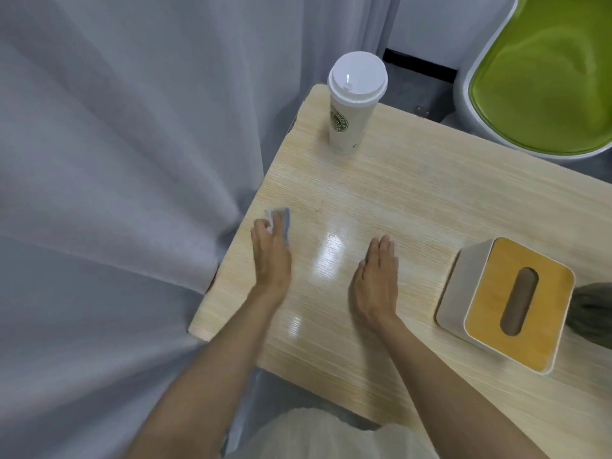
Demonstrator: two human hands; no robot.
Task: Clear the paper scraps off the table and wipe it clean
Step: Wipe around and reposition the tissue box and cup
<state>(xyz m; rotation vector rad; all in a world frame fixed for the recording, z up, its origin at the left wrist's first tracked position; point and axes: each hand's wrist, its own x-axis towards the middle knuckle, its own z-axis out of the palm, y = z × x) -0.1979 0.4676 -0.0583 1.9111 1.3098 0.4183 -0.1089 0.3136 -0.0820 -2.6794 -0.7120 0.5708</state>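
My left hand (271,253) lies near the left edge of the light wooden table (414,200), fingers pressed on a small white-and-blue wad, a paper scrap or wipe (280,218), which pokes out past my fingertips and is blurred. My right hand (377,279) rests flat on the tabletop to the right of it, fingers together and nothing in it. A glossy patch shines on the wood between my two hands.
A white lidded paper cup (352,101) stands at the table's far left corner. A white tissue box with a wooden top (506,306) sits at the right. Grey curtain (116,160) hangs along the left edge; a green chair (543,74) stands beyond the table.
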